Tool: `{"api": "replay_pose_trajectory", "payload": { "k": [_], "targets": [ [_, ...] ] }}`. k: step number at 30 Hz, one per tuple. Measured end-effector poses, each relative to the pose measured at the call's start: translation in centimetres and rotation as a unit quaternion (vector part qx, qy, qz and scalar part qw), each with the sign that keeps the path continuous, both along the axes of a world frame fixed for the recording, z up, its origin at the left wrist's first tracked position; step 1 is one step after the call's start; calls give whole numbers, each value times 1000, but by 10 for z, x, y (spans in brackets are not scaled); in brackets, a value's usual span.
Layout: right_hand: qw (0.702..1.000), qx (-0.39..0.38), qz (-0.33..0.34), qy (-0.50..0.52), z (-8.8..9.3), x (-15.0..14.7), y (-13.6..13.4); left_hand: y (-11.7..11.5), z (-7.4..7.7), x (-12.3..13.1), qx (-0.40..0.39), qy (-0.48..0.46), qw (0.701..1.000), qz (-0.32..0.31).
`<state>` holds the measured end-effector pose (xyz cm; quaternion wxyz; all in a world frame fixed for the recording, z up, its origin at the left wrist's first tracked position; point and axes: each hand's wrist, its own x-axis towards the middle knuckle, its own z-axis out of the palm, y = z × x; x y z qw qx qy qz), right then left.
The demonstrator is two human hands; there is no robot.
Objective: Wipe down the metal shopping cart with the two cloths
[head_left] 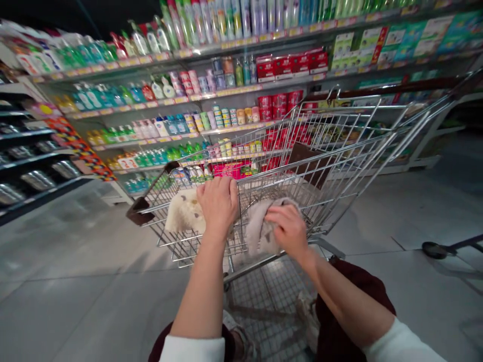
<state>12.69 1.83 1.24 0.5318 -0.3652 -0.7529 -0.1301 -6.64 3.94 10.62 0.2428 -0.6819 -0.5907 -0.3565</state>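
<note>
Two hands are at work on one wire cart. The left hand lies over the near top rail, fingers close together and bent down — maybe because the rail gives it a firm place to lean. Its fingertips are hidden, so I cannot tell if they pinch anything. The right hand has its fingers curled on the gray cloth. They touch it, but I cannot tell if they pinch it tight.

There are two cloths. The gray cloth is at the near side of the cart, under the right hand. The cream cloth, soft with dark spots, is just beside the left hand. Both sit close to the rail, perhaps so they are easy to reach.

One hook hangs by the one cart handle. I count two white sleeves and two shoes. Behind the cart, a big store shelf holds about four big red boxes — and more bottles than I can count.
</note>
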Motion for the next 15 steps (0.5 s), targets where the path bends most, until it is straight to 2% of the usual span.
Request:
{"api": "replay_pose_trajectory", "payload": {
  "k": [2,4,6,9,13,15],
  "targets": [
    [996,52,-75,12,52,5,13,0,-1,0,8,-9,1000,-6],
    [988,31,-153,2,97,4,32,0,-3,-1,12,-15,1000,-14],
    [975,-28,-215,-43,124,1,51,-1,-4,-1,12,-21,999,-25],
    [956,-92,-259,-105,135,-6,67,-3,-5,-4,9,-33,998,-53],
    [948,-105,-273,-129,130,-7,68,-7,-5,-16,-11,-30,994,-101],
    [947,-105,-274,-129,129,-6,66,-9,-6,-27,-14,-31,995,-98]
  ]
}}
